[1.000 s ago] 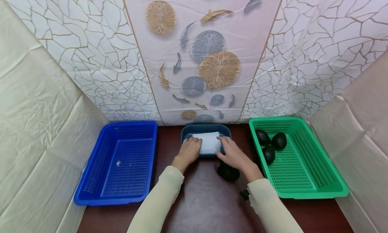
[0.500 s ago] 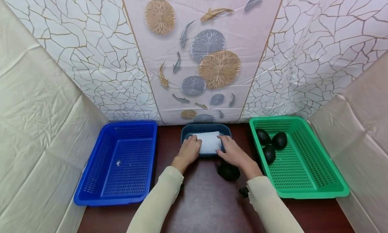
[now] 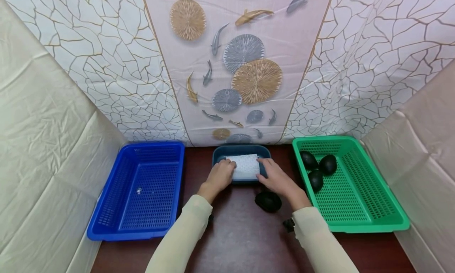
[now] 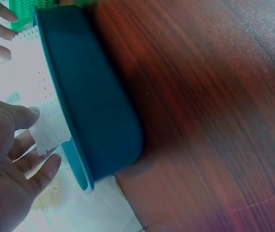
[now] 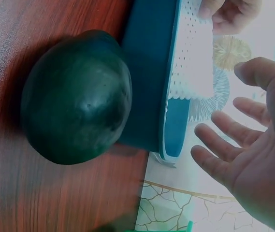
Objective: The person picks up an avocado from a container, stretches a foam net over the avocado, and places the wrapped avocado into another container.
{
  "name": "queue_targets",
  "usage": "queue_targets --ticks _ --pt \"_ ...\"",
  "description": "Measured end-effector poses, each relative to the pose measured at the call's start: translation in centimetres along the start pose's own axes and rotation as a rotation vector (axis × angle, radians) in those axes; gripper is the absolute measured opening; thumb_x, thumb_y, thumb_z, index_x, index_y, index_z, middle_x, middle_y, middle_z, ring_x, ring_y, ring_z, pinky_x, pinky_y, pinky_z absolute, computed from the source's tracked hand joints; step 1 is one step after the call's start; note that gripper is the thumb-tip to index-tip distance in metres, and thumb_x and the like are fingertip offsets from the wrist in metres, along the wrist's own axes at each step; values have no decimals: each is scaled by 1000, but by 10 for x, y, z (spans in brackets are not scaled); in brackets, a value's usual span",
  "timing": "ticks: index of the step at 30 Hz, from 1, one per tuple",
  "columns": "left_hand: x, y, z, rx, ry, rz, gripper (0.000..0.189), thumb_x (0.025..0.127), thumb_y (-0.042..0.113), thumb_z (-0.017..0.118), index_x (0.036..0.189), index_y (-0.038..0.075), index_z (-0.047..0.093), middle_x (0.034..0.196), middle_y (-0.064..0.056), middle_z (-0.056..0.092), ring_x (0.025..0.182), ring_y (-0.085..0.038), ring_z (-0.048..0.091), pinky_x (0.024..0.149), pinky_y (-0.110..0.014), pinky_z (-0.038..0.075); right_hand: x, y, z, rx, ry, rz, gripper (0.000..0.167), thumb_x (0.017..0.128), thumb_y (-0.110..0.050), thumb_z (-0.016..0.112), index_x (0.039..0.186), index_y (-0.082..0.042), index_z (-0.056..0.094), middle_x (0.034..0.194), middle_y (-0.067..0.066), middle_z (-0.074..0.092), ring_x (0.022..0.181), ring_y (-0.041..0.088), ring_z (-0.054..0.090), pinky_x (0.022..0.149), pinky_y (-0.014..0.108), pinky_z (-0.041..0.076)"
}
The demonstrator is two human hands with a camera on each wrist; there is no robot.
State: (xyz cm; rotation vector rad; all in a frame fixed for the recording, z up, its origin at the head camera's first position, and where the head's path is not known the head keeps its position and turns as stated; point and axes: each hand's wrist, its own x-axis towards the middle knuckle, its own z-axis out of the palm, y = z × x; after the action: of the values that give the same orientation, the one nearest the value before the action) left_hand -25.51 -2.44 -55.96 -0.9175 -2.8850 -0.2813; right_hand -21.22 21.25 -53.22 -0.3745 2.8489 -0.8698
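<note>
A white perforated foam net [image 3: 246, 166] lies across the small teal basin [image 3: 242, 147] at the back middle. My left hand [image 3: 221, 176] pinches its left end; in the left wrist view the thumb [image 4: 23, 116] is in front of the net and the other fingers are behind. My right hand [image 3: 278, 180] is by the net's right end. The right wrist view shows this right hand [image 5: 253, 150] with fingers spread, apart from the net's edge. A dark green avocado [image 3: 268, 202] rests on the table in front of the basin, below the right hand.
On the left stands a blue basket [image 3: 135, 217] with a small white scrap [image 3: 139, 191] in it. To the right, a green basket [image 3: 350, 202] holds three dark avocados [image 3: 328, 164] along its left side. A patterned cloth wall [image 3: 234, 119] rises behind the brown table [image 3: 234, 241].
My right hand has shifted slightly right, its fingers coming off the net's right edge. The left hand has moved a little to the left. The avocado has stayed in place.
</note>
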Motion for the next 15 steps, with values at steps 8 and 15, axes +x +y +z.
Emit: queue_targets --ticks 8,15 --pt "-3 -2 -7 -78 67 -2 15 100 9 64 113 8 72 107 -9 72 102 -25 68 87 -37 58 -2 5 -3 23 123 -68 59 97 -16 70 148 1 46 143 23 52 131 39 55 107 55 48" --pt "-5 -3 -15 -201 122 -4 14 98 5 66 112 6 72 110 -11 72 107 -25 68 93 -37 57 -4 6 -5 65 206 -76 51 93 -11 76 137 -1 53 130 19 58 117 36 62 98 51 54"
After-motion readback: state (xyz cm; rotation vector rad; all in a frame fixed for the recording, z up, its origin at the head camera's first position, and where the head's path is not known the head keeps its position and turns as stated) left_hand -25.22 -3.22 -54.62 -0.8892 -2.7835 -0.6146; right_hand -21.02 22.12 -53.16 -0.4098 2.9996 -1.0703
